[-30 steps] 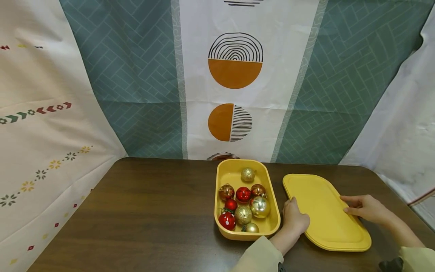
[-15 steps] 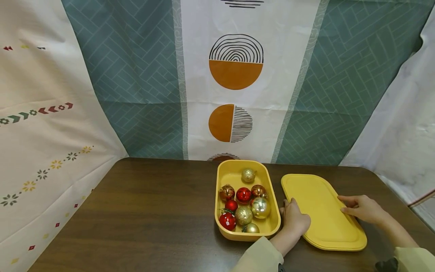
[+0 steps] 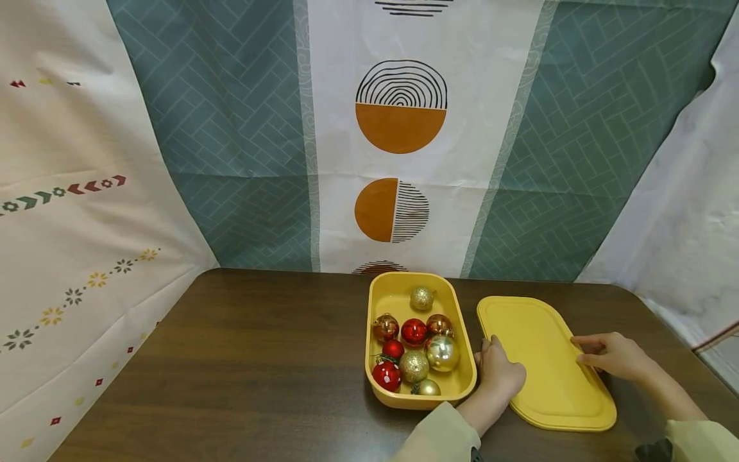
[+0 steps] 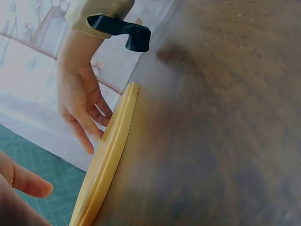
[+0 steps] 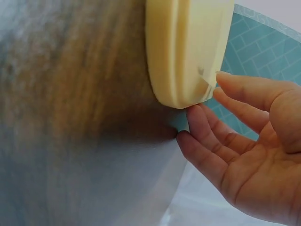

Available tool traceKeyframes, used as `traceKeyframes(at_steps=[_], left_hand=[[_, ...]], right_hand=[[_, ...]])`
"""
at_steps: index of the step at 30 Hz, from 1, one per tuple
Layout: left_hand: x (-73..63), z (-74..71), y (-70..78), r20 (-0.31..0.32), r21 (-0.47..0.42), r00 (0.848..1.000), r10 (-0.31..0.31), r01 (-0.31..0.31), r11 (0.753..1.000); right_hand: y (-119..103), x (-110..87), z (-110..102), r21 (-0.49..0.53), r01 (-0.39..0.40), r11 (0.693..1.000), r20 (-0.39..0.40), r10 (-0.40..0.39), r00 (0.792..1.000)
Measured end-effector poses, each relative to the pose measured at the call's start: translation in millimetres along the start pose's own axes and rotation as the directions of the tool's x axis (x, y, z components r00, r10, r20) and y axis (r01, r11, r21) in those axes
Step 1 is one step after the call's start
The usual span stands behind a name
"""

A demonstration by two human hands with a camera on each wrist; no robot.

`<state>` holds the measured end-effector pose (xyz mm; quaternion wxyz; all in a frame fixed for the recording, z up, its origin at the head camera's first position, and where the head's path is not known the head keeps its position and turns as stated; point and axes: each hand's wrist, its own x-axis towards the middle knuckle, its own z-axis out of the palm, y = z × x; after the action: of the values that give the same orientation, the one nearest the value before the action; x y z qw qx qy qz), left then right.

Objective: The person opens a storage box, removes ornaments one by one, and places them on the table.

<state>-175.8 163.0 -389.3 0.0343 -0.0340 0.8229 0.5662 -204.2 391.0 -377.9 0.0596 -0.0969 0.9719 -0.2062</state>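
A flat yellow lid (image 3: 548,366) with rounded corners lies on the dark table. Along its left edge is my left hand (image 3: 500,375), between the lid and a yellow container (image 3: 419,401); only its thumb and part of the palm show in the left wrist view. My right hand (image 3: 620,358) is at the lid's right edge. In the right wrist view its fingertips (image 5: 187,136) meet the rim low by the table, with the thumb and fingers loosely bent. Red, copper and gold Christmas baubles (image 3: 414,366) lie inside the container.
The brown wooden table (image 3: 260,359) extends far to the left. Behind it hangs a patterned green and white cloth (image 3: 398,160). Pale cloths hang at the left and right sides. A dark device (image 3: 654,451) sits at the right wrist.
The lid has slid left and turned slightly, its near right corner moving most. My right hand has shifted a little left with it. My left hand and the container have stayed nearly still.
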Motion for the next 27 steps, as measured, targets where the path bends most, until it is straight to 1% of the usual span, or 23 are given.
traceKeyframes(at_steps=[2, 4, 7, 9, 13, 15, 17, 20, 21, 24, 27], left_hand=[[-1.7, -0.3, 0.1, -0.004, -0.021, 1.000, 0.008, -0.008, 1.000], [-4.0, -0.6, 0.4, -0.004, -0.051, 1.000, 0.015, -0.015, 0.999], [-7.9, -2.4, 1.9, 0.003, -0.104, 0.999, 0.036, -0.035, 0.994], [-10.7, -5.1, 4.0, 0.016, -0.138, 0.999, 0.046, -0.043, 0.989], [-19.2, -15.5, 10.5, 0.039, -0.179, 0.996, 0.083, -0.075, 0.981], [-24.9, -24.7, 14.6, 0.061, -0.195, 0.991, 0.119, -0.105, 0.975], [-30.8, -36.5, 18.3, 0.091, -0.222, 0.981, 0.170, -0.146, 0.964], [-38.0, -56.8, 20.6, 0.137, -0.247, 0.956, 0.261, -0.222, 0.943], [-39.9, -63.5, 20.6, 0.150, -0.253, 0.948, 0.281, -0.237, 0.938], [-43.7, -83.2, 17.6, 0.179, -0.250, 0.922, 0.343, -0.294, 0.922], [-43.3, -101.9, 12.1, 0.191, -0.227, 0.895, 0.403, -0.359, 0.905]], right_hand=[[-0.9, -0.2, 0.1, 0.003, -0.011, 1.000, 0.001, 0.011, 1.000], [-2.1, -0.3, -0.7, -0.016, -0.007, 1.000, -0.012, 0.006, 1.000], [-6.3, -0.5, -2.8, -0.042, -0.002, 0.999, -0.040, 0.000, 0.999], [-11.6, -0.7, -4.1, -0.053, 0.017, 0.998, -0.068, -0.020, 0.997], [-27.9, 0.1, -4.0, -0.050, 0.058, 0.997, -0.107, -0.063, 0.992], [-37.8, 1.0, -2.5, -0.045, 0.080, 0.996, -0.118, -0.085, 0.989], [-48.2, 1.4, -0.1, -0.033, 0.101, 0.994, -0.128, -0.104, 0.986], [-63.1, 1.3, 2.7, 0.019, 0.141, 0.990, -0.122, -0.138, 0.983], [-68.4, 1.2, 3.7, 0.039, 0.152, 0.988, -0.123, -0.146, 0.982], [-83.7, 1.6, 6.8, 0.087, 0.197, 0.976, -0.135, -0.185, 0.973], [-99.0, 3.5, 12.1, 0.128, 0.239, 0.962, -0.159, -0.218, 0.963]])
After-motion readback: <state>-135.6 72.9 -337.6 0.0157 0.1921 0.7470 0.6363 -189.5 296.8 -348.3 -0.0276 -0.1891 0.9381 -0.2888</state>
